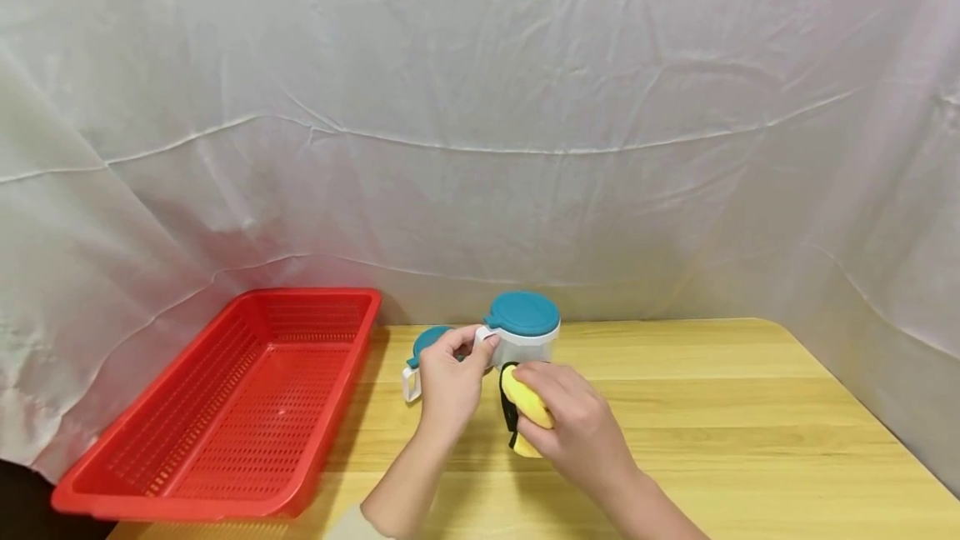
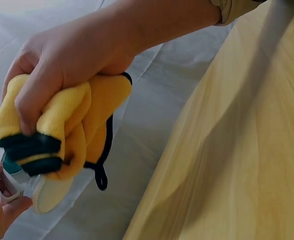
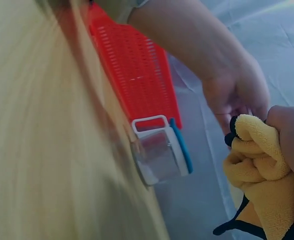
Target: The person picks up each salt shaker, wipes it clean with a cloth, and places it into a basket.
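Note:
My left hand (image 1: pixel 453 382) pinches the white handle of a clear jar (image 1: pixel 525 348) with a blue lid, held up off the table. Bunched in my right hand (image 1: pixel 581 423) is a yellow cloth (image 1: pixel 525 398) with dark edging and a hanging loop. In the left wrist view the folded cloth (image 2: pixel 81 120) lies against the jar, hiding most of it. A second jar (image 3: pixel 159 155) with a white handle and blue lid stands on the table, partly behind my left hand in the head view.
A red plastic basket (image 1: pixel 330 432) with slotted sides sits on the left of the wooden table (image 1: pixel 712 432). A pale grey sheet (image 1: pixel 480 207) hangs behind the table and along its sides.

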Available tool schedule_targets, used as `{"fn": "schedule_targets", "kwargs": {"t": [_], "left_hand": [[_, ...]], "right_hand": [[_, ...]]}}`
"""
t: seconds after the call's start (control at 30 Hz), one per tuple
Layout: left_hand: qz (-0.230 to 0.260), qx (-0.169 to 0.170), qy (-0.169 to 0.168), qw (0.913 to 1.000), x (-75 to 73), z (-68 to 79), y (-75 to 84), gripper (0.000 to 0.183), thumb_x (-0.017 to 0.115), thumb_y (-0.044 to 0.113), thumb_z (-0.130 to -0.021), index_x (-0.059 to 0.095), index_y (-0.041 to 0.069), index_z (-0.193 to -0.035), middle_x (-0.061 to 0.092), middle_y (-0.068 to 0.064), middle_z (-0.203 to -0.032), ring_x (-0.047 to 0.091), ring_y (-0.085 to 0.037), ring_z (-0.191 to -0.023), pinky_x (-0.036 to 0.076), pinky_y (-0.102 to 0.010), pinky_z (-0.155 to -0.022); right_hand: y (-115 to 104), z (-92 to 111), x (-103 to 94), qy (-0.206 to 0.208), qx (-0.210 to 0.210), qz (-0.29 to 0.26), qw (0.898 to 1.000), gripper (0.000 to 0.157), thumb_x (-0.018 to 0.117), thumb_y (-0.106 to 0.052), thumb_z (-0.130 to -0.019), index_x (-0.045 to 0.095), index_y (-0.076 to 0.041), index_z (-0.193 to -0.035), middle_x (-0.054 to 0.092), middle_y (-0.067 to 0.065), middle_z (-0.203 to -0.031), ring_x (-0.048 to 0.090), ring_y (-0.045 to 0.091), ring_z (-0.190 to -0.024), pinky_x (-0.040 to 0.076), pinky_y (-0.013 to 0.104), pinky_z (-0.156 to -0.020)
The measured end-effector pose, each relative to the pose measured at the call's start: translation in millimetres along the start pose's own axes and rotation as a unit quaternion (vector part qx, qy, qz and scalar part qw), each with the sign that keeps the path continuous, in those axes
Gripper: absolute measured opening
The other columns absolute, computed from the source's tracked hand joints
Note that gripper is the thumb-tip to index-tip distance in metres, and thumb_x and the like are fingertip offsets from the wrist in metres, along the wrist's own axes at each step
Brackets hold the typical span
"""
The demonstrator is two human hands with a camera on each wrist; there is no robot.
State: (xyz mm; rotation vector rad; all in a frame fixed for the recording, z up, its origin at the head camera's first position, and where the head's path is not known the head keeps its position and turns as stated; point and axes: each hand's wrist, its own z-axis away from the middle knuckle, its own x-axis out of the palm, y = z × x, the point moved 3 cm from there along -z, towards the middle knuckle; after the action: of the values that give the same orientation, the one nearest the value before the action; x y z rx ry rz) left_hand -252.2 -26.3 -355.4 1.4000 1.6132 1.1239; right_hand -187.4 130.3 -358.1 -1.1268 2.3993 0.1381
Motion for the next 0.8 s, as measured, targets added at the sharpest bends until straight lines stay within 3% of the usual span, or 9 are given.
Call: {"fn": "schedule_targets", "kwargs": {"t": [0.13, 0.37, 0.63, 0.8], "left_hand": [[-0.008, -0.009, 0.005, 0.9999, 1.4, 1.6, -0.1, 0.009, 0.078, 0.011, -0.084, 0.077, 0.008, -0.092, 0.067, -0.007, -0.078, 0.063, -0.013, -0.070, 0.058, -0.023, -0.061], [-0.007, -0.013, -0.006, 0.9999, 4.2, 2.9, -1.4, 0.010, 0.079, 0.012, -0.083, 0.077, 0.008, -0.092, 0.068, -0.008, -0.081, 0.066, -0.014, -0.072, 0.060, -0.025, -0.064], [-0.034, -0.021, -0.019, 0.9990, 6.9, 4.6, -2.5, 0.009, 0.080, 0.016, -0.083, 0.078, 0.012, -0.092, 0.067, -0.005, -0.082, 0.064, -0.014, -0.076, 0.059, -0.024, -0.063], [-0.041, -0.012, -0.008, 0.9991, 6.7, 6.0, -3.4, 0.010, 0.079, 0.018, -0.084, 0.078, 0.012, -0.091, 0.067, -0.004, -0.081, 0.063, -0.013, -0.076, 0.059, -0.024, -0.062]], "right_hand": [[-1.9, 2.2, 3.9, -0.012, -0.006, -0.002, 1.000, 0.043, 0.073, -0.004, -0.067, 0.069, -0.007, -0.110, 0.071, 0.004, -0.106, 0.067, 0.020, -0.093, 0.057, 0.031, -0.083], [0.2, -1.3, -4.5, 0.009, 0.047, -0.003, 0.999, 0.043, 0.076, -0.004, -0.069, 0.070, -0.008, -0.112, 0.071, 0.007, -0.107, 0.068, 0.024, -0.095, 0.057, 0.031, -0.086], [2.3, -7.1, -16.2, 0.044, 0.076, 0.002, 0.996, 0.040, 0.074, -0.006, -0.070, 0.070, -0.006, -0.110, 0.072, 0.009, -0.108, 0.067, 0.026, -0.097, 0.046, 0.014, -0.099], [1.1, -8.5, -17.4, 0.049, 0.077, -0.001, 0.996, 0.040, 0.074, -0.006, -0.070, 0.070, -0.006, -0.110, 0.071, 0.009, -0.109, 0.067, 0.027, -0.099, 0.043, 0.013, -0.101]]}}
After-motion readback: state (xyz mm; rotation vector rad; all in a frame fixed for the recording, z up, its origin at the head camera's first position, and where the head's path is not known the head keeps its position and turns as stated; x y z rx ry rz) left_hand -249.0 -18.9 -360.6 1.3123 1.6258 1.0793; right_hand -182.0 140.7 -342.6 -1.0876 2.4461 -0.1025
